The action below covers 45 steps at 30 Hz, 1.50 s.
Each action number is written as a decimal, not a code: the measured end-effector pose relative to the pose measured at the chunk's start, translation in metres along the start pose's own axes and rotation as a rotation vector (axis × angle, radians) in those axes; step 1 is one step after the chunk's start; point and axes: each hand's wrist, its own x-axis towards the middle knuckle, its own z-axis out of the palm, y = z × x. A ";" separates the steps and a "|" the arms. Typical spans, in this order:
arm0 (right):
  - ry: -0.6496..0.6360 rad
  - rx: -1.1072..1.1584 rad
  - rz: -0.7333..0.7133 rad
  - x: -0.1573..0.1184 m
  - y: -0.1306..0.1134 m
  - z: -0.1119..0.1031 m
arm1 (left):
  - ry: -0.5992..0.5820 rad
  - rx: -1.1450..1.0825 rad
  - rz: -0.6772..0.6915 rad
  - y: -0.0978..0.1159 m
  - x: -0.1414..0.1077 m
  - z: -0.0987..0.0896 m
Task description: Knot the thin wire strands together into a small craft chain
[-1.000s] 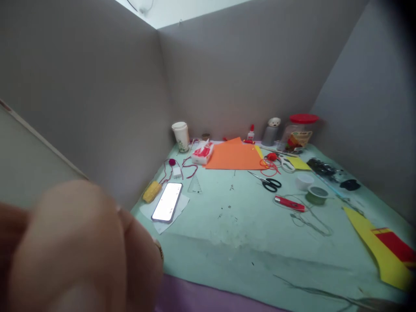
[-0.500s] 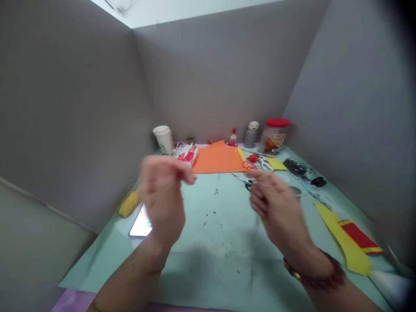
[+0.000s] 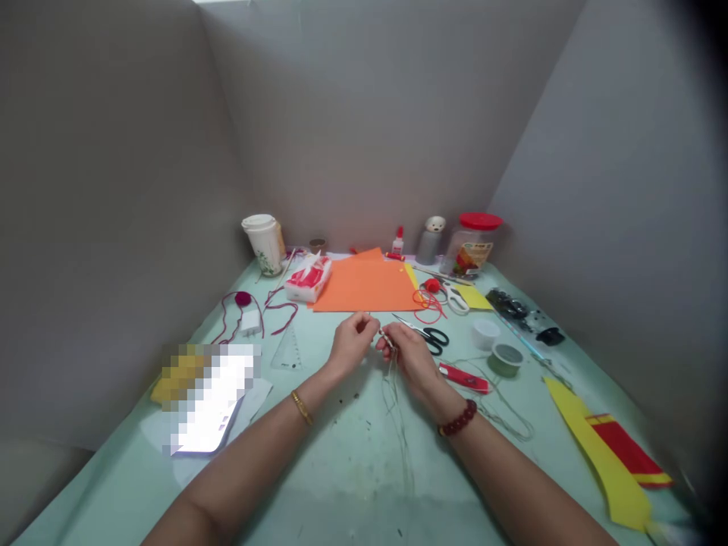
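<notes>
Close together above the middle of the table, my left hand (image 3: 353, 343) and my right hand (image 3: 412, 356) meet nearly fingertip to fingertip. The right fingers are closed on a thin pale-green cord (image 3: 403, 432), whose loose strands hang down towards the table. A small knotted or braided bit of it shows between the two hands. My left thumb and finger pinch at that bit; the exact grip is too small to make out. Just beyond the right hand lie black-handled scissors (image 3: 435, 339). A red cutter-like tool (image 3: 465, 378) rests beside the right wrist, with more cord looped around it.
Orange sheets (image 3: 367, 287) lie beyond the hands, beside a tissue pack (image 3: 309, 279). On the left are a phone (image 3: 213, 402), a clear set square (image 3: 287, 353) and maroon yarn (image 3: 243, 299). Small tubs (image 3: 505, 359), a red-lidded jar (image 3: 469, 250) and yellow strips (image 3: 597, 447) stand or lie right.
Both hands were raised and wide apart; now they have come together, lower and farther forward. The view has tilted down, and the cord strands show clearly.
</notes>
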 end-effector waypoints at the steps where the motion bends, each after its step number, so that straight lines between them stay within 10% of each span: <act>1: -0.015 -0.020 0.026 0.000 0.001 -0.002 | -0.008 -0.042 -0.038 -0.003 0.002 -0.001; 13: -0.172 -0.277 -0.086 -0.007 -0.006 0.002 | -0.004 -0.410 -0.190 -0.006 0.004 -0.008; 30: -0.176 -0.272 -0.119 -0.006 -0.002 0.000 | -0.063 -0.239 -0.075 -0.007 0.001 -0.013; 45: 0.079 -0.304 -0.227 0.007 0.001 -0.010 | -0.244 -0.329 -0.231 -0.013 -0.009 0.000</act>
